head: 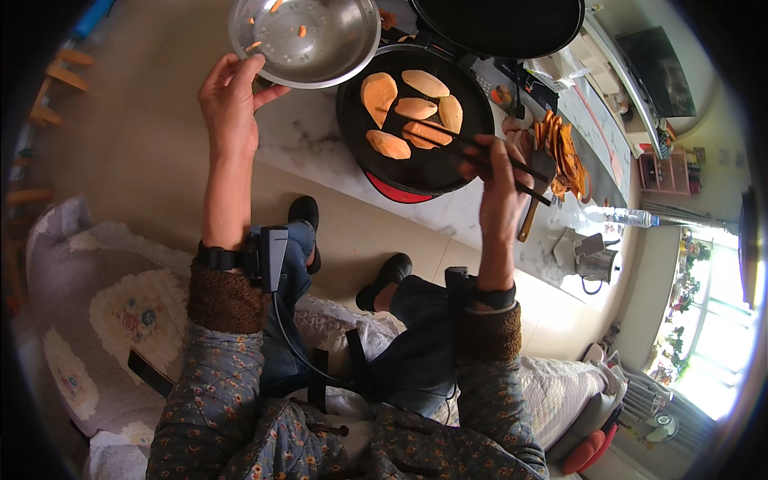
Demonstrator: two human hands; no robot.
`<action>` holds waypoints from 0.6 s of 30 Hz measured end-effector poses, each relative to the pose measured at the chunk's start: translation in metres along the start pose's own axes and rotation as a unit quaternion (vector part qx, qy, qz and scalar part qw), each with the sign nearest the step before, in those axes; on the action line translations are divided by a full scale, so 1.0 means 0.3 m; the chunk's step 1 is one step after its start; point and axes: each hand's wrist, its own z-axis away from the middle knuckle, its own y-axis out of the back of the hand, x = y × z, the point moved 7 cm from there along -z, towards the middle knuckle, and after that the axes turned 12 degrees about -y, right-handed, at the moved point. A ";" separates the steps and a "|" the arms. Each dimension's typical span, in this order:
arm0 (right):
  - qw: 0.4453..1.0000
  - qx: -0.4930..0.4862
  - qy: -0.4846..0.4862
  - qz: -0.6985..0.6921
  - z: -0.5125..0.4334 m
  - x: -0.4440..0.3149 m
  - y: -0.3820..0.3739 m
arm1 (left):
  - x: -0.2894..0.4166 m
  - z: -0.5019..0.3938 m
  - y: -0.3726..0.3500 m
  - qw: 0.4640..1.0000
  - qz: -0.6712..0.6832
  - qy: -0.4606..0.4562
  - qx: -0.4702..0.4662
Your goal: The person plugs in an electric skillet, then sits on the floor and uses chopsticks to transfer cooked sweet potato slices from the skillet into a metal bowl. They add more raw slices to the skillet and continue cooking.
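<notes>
My left hand (231, 90) grips the rim of a stainless steel bowl (330, 54), which holds a few small orange scraps and is tilted beside the pan. In my right hand (501, 174) is a pair of dark chopsticks (468, 141), their tips at an orange slice (427, 134), seemingly sweet potato. That slice lies with several others, such as a large one (379, 96), on the round black electric griddle (384, 174) with a red part at its edge. Whether the tips pinch the slice or only touch it, I cannot tell.
The griddle's black lid (498, 24) stands open behind it. On the marble-patterned table (300, 138), to the right, are a pile of browned orange strips (561, 153), a wooden-handled utensil (528, 220), a plastic bottle (624, 216) and a metal kettle (597, 264). A cloth-covered sofa (120, 270) is beneath me.
</notes>
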 end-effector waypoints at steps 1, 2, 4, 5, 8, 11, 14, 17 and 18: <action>1.000 -0.017 -0.006 0.001 0.009 -0.016 0.010 | 0.000 -0.001 0.000 1.000 0.001 -0.002 -0.001; 0.999 -0.032 -0.020 0.027 0.019 -0.023 0.012 | 0.001 -0.002 0.001 1.000 0.002 -0.003 -0.002; 0.996 -0.055 -0.029 0.071 0.040 -0.028 0.001 | -0.001 -0.003 0.003 1.000 0.003 -0.001 -0.003; 0.994 -0.064 -0.024 0.089 0.051 -0.028 -0.008 | -0.002 -0.003 0.003 1.000 0.004 0.000 -0.004; 0.989 -0.081 -0.004 0.124 0.073 -0.027 -0.032 | -0.006 -0.006 0.005 1.000 -0.001 0.004 0.000; 0.989 -0.072 0.010 0.131 0.082 -0.032 -0.024 | -0.010 -0.004 0.004 1.000 -0.003 0.008 0.005; 0.992 -0.035 0.030 0.117 0.085 -0.046 0.001 | -0.006 -0.002 -0.003 1.000 -0.003 0.000 0.001; 0.992 -0.024 0.045 0.112 0.090 -0.055 0.005 | -0.007 0.003 -0.007 1.000 -0.005 0.004 0.004; 0.992 -0.027 0.049 0.112 0.093 -0.058 0.001 | -0.007 0.004 -0.010 1.000 -0.003 0.004 0.003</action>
